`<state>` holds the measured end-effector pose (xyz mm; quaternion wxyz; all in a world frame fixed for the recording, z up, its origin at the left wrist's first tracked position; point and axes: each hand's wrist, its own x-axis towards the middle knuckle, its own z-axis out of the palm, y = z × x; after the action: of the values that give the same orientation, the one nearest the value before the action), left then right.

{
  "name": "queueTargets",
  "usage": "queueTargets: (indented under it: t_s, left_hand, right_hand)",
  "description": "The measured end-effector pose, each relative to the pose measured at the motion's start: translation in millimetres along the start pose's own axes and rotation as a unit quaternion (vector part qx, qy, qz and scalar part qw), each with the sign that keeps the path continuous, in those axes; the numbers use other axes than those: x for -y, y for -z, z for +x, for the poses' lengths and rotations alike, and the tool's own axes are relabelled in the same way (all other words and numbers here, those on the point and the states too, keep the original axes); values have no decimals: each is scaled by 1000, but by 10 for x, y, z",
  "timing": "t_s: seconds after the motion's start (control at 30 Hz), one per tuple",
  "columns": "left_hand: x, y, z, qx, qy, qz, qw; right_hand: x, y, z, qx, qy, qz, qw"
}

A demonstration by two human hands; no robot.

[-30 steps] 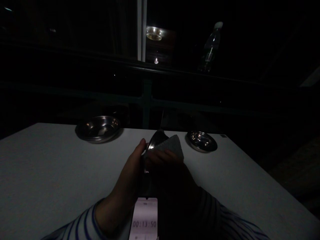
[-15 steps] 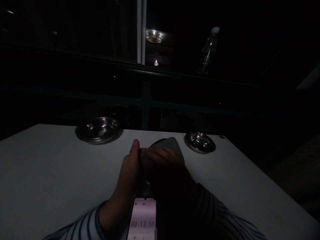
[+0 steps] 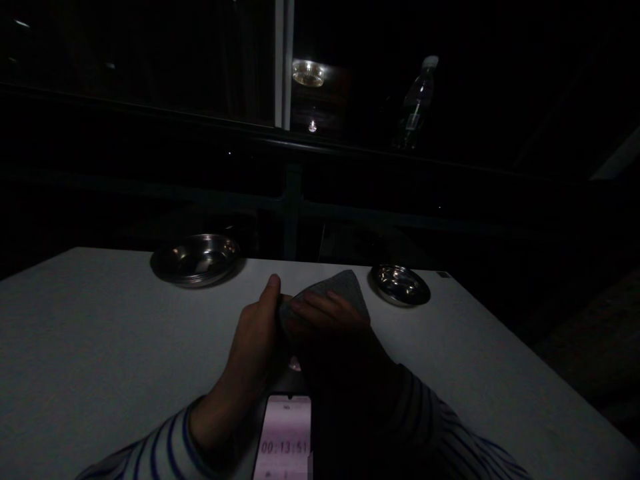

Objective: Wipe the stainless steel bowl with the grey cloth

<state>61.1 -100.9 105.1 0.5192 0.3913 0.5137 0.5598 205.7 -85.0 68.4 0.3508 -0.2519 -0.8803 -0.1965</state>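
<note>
Gray cloth (image 3: pixel 350 285) has shifted over the metal dish's (image 3: pixel 295 364) far rim, bare a second ago. It slants forward-right between the hands, the right hand's (image 3: pixel 337 333) grip clamped on it; the left hand's (image 3: pixel 251 340) hold is hidden.

The long sleeves (image 3: pixel 163 441) show dark blue stripes on pale fabric

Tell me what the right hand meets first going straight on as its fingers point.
Probably the left hand, just past the grey cloth under the right hand; depth is hard to judge here.
</note>
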Motion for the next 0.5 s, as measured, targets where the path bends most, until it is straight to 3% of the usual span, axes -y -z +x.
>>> queueTargets:
  t_s: [0.27,0.5]
  left_hand:
    - [-104,71,145,47,61,-137,988]
    - [-27,62,76,80,43,-36,995]
  right_hand:
    - [-293,237,-31,-43,-67,102,992]
    - [-70,160,36,9,15,38,999]
